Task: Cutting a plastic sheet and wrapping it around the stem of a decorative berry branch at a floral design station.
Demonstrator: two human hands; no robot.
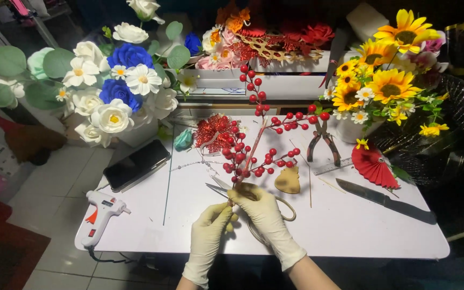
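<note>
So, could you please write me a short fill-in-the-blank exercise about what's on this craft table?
1. The two gloved hands, left hand and right hand, meet at the stem of a branch of ____ berries.
2. The white glue gun lies near the table's front ____ corner.
3. The bouquet at the right is mostly yellow ____.
4. The dark phone lies ____ on the table.

Missing words: red; left; sunflowers; flat

The right hand (264, 215) covers the scissors' (218, 189) handles, so its grip is unclear; the berry branch's (253, 142) stem end vanishes between both gloves, and the glue gun's (100, 212) cord drops under the bench (350, 225).
</note>
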